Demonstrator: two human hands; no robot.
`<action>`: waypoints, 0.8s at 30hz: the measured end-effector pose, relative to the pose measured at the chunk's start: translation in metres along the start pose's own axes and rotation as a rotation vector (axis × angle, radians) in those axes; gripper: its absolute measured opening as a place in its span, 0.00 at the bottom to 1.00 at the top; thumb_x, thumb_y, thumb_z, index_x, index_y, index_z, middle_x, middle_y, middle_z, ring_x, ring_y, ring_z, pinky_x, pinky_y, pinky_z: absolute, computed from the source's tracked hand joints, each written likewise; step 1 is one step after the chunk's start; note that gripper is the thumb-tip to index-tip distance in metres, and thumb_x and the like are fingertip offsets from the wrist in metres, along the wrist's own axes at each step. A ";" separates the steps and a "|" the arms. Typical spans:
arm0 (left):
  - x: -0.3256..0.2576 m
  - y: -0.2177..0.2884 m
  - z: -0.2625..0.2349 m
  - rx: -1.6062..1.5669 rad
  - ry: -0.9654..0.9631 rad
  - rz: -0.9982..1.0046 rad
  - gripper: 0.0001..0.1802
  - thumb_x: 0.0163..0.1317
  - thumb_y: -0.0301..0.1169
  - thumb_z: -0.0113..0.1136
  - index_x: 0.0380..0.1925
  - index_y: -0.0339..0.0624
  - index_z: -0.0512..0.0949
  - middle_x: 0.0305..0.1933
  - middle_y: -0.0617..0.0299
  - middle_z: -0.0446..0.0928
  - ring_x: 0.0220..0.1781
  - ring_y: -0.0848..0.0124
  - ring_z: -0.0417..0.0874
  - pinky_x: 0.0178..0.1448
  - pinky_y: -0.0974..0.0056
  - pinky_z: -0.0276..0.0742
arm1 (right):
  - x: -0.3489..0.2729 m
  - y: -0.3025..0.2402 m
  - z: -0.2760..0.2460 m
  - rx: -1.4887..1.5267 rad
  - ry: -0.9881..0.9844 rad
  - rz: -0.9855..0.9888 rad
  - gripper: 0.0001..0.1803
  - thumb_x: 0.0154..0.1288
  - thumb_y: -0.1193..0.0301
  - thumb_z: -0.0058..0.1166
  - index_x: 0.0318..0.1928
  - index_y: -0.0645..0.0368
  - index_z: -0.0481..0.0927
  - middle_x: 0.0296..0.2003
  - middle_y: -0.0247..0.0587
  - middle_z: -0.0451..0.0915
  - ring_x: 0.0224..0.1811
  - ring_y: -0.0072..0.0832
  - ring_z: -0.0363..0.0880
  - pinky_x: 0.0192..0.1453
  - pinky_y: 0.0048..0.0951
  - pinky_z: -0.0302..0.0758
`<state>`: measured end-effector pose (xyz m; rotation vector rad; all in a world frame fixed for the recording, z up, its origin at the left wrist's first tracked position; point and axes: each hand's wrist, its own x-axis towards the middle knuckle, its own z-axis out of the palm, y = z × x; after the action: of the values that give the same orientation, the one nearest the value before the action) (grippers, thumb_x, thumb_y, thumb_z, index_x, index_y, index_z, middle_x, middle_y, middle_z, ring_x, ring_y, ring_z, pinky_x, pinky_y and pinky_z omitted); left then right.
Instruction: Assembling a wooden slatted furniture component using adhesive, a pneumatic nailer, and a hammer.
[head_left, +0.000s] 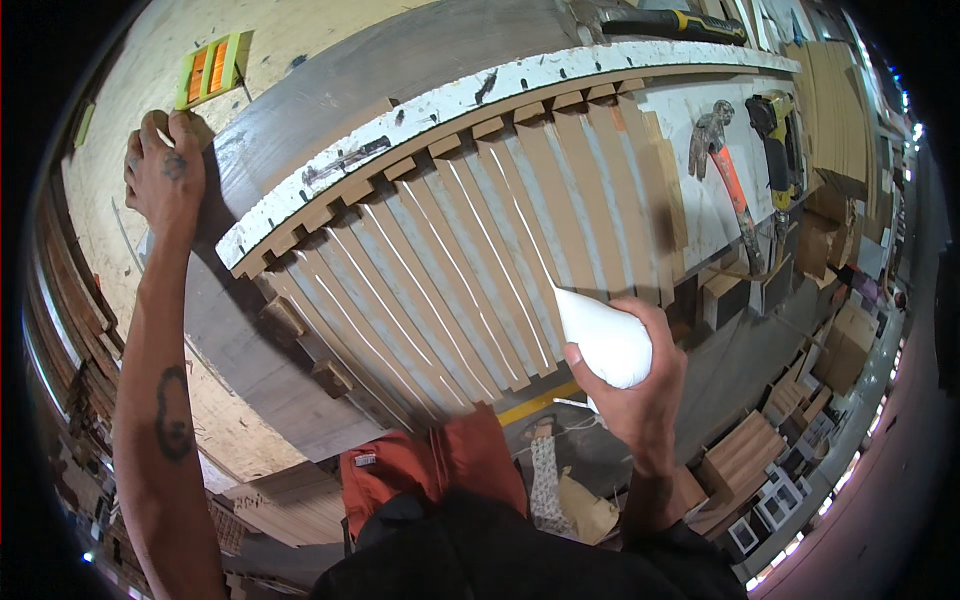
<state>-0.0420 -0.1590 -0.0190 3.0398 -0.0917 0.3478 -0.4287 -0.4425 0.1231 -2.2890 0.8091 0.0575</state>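
In my right hand point(645, 385) is a plump white cone-shaped glue bag point(608, 345), its pointed tip touching a brown slat. Thin white glue lines point(465, 272) run lengthwise along several of the brown slats point(420, 235), which lie side by side with greyish gaps between them. The slats' far ends meet a long white, paint-stained straightedge point(450, 105). Over at the far left, my left hand point(165, 165) leans on the plywood beside the grey board's corner, fingers bent and apart. Just beyond it lies a small green-framed orange piece point(214, 70).
A claw hammer point(725, 170) with an orange handle and a yellow-black power drill point(775, 150) lie right of the slats. Another black-yellow tool handle point(680, 24) is beyond the straightedge. Wood blocks point(283, 316) jut from the near-left side. Cardboard boxes point(850, 345) stand on the floor at right.
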 end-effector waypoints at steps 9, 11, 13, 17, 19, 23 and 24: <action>0.003 -0.004 0.005 0.038 -0.043 -0.024 0.32 0.71 0.60 0.40 0.68 0.59 0.68 0.74 0.56 0.65 0.76 0.49 0.62 0.73 0.36 0.54 | -0.028 0.014 -0.006 -0.012 -0.016 0.065 0.30 0.49 0.66 0.77 0.50 0.61 0.75 0.37 0.48 0.84 0.37 0.37 0.88 0.39 0.33 0.84; 0.007 -0.009 0.008 0.051 -0.021 -0.021 0.32 0.71 0.60 0.40 0.68 0.60 0.68 0.74 0.56 0.65 0.76 0.49 0.62 0.73 0.36 0.54 | -0.032 0.015 -0.009 -0.013 -0.018 0.061 0.30 0.49 0.66 0.76 0.50 0.62 0.75 0.37 0.49 0.84 0.37 0.37 0.88 0.39 0.33 0.84; 0.006 -0.009 0.011 0.064 -0.001 -0.016 0.32 0.71 0.61 0.39 0.68 0.60 0.68 0.74 0.56 0.65 0.76 0.49 0.62 0.73 0.36 0.54 | -0.038 0.017 -0.011 -0.015 -0.020 0.059 0.30 0.49 0.67 0.76 0.50 0.62 0.75 0.37 0.49 0.84 0.37 0.38 0.88 0.39 0.33 0.84; 0.006 -0.009 0.009 0.009 0.002 0.002 0.29 0.70 0.58 0.41 0.63 0.59 0.72 0.71 0.52 0.68 0.74 0.45 0.62 0.72 0.35 0.54 | -0.048 0.024 -0.012 0.001 -0.036 0.029 0.31 0.50 0.67 0.76 0.52 0.61 0.73 0.37 0.49 0.84 0.37 0.38 0.88 0.38 0.33 0.85; 0.008 -0.013 0.011 0.014 0.005 0.010 0.29 0.70 0.58 0.41 0.63 0.60 0.72 0.71 0.53 0.68 0.74 0.46 0.62 0.72 0.35 0.54 | -0.052 0.027 -0.013 -0.009 -0.040 0.010 0.32 0.50 0.67 0.76 0.52 0.61 0.73 0.37 0.49 0.84 0.37 0.38 0.88 0.38 0.33 0.85; 0.011 -0.018 0.016 0.019 -0.010 0.003 0.29 0.70 0.59 0.40 0.63 0.60 0.72 0.71 0.54 0.68 0.74 0.47 0.63 0.72 0.36 0.54 | -0.060 0.034 -0.014 -0.035 -0.076 0.009 0.34 0.51 0.65 0.76 0.55 0.61 0.70 0.39 0.49 0.84 0.37 0.38 0.88 0.37 0.33 0.86; 0.011 -0.019 0.018 0.021 -0.024 0.009 0.29 0.70 0.59 0.40 0.63 0.61 0.72 0.71 0.54 0.68 0.74 0.48 0.63 0.72 0.37 0.55 | -0.061 0.036 -0.015 -0.050 -0.087 0.013 0.34 0.52 0.65 0.75 0.55 0.61 0.70 0.40 0.49 0.84 0.38 0.37 0.88 0.37 0.33 0.86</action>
<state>-0.0255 -0.1425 -0.0356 3.0660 -0.1043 0.3151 -0.5009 -0.4387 0.1285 -2.3107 0.7857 0.1840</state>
